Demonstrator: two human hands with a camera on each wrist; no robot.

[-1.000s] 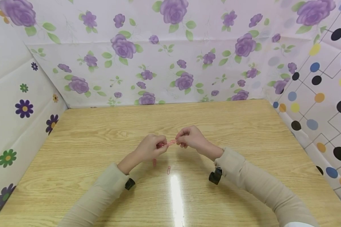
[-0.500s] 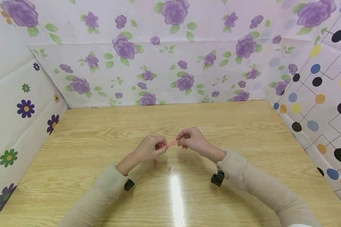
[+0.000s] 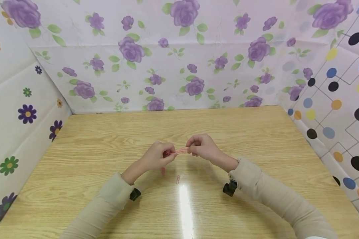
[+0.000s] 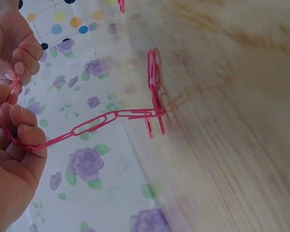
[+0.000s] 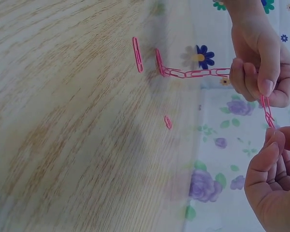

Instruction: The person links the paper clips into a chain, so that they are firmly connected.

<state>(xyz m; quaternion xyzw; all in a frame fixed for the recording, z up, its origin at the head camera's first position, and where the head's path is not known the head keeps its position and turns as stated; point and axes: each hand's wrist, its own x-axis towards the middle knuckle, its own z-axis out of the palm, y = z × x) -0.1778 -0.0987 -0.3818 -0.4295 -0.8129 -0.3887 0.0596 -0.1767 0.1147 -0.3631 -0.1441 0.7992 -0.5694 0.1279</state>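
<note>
A chain of linked pink paper clips point(image 3: 182, 150) stretches between my two hands at mid-table. My left hand point(image 3: 159, 156) pinches the chain between thumb and fingers, with other links running through its curled fingers. My right hand point(image 3: 205, 149) pinches the end on the other side, its fingertips covering part of the last clip. From the left hand, the rest of the paper clip chain point(image 4: 89, 126) hangs down to the table, where its lowest links lie bent. A single loose paper clip point(image 3: 178, 180) lies nearer to me on the wood.
The wood-grain table point(image 3: 107, 129) is bounded by a purple-flowered sheet point(image 3: 194, 84) behind, a daisy-patterned sheet point(image 3: 27, 114) on the left and a dotted sheet point(image 3: 335, 104) on the right. Black wrist cameras point(image 3: 229, 188) sit under both sleeves. A light reflection shines near the front.
Both hands keep hold of the chain almost in place. The right hand has shifted very slightly right, and a little more of the chain shows between the hands.
</note>
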